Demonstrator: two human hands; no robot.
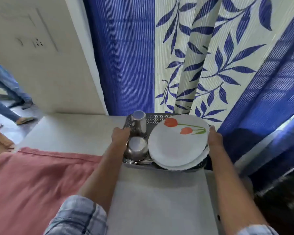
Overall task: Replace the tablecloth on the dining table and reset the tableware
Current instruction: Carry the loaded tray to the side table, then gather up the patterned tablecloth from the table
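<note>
**Carrying a loaded basket at the far end of the bench**

Clenched over the left rim of the grey basket (pixel 153 118) with the left grip (pixel 120 135), just beside the steel bowl (pixel 137 148). Pressed to the right wall with the right grip (pixel 214 138). Cannot tell whether hooked under or flat there, with the fingers hidden below the plates (pixel 176 145). Cannot tell either whether resting on the bench (pixel 159 200) or just clear of it.

Keep both sides level and move slowly. Watch the steel tumbler (pixel 139 123) in the far left corner: tall, narrow, mouth down, probably first to topple. Mind the plates too, stacked at a slant and overhanging the right wall, likely to slide on a tilt. Expect rattling from the loose spoons (pixel 139 161) along the near wall.

Plastic for the basket, with perforated lattice walls, probably slightly flexible. Polished, smooth metal for tumbler and bowl. Glossy white, wavy-edged plates with orange tulips. Pale, matt bench top, bare around the basket. Soft pink cloth (pixel 32 184) rumpled over the near left. Ribbed blue-and-white leaf curtain (pixel 202 65) just beyond.
</note>
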